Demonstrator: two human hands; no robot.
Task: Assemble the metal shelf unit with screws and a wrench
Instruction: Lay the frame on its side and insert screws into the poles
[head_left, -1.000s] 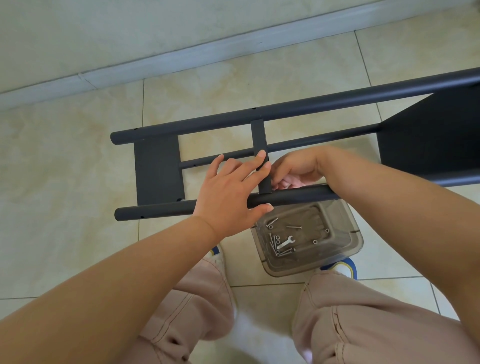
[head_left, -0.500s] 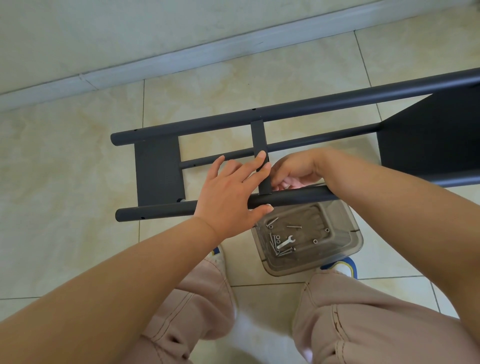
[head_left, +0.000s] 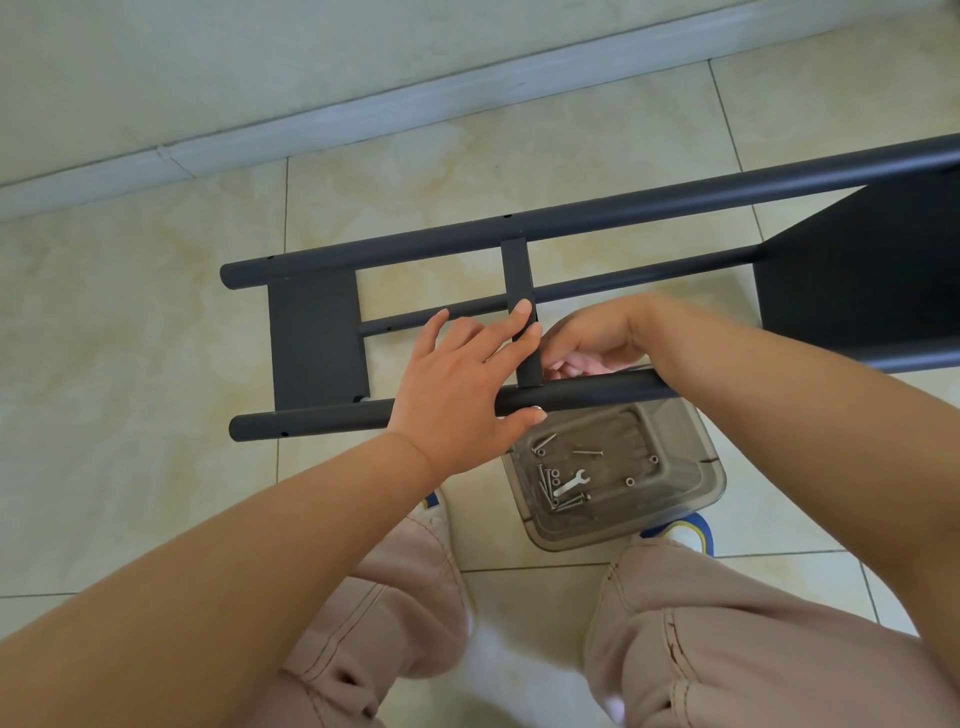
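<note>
Where the fingertips meet metal: the left hand (head_left: 457, 389) lies across the near tube (head_left: 311, 418) of the shelf frame (head_left: 623, 213) with its fingers (head_left: 519, 317) straight and slightly fanned, the tips resting on the short crossbar (head_left: 517, 270), the thumb hooked under the tube.
Likely reason for that hold: it reads as a brace, keeping the crossbar square to the tube while the other hand works the joint.
Right fingers: the right hand (head_left: 597, 338) curls in just beside the crossbar's lower end, fingertips bunched toward the joint; whether they pinch a screw I cannot tell, since the tube hides them.
Step in hand: probably starting a screw by finger at the crossbar-to-tube joint, before any tool is needed.
Shelf frame: lies on its side over the tiled floor (head_left: 130, 364), with a dark panel (head_left: 317, 338) at the left end and a larger one (head_left: 857, 270) at the right.
Hardware: the clear plastic box (head_left: 701, 499) sits on the floor partly under the near tube, between the person's shoes, so parts stay within reach.
Wrench: the small wrench (head_left: 570, 483) lies in the box among loose screws (head_left: 556, 501), untouched.
Knees: pink trousers (head_left: 389, 597) fill the bottom of the view.
</note>
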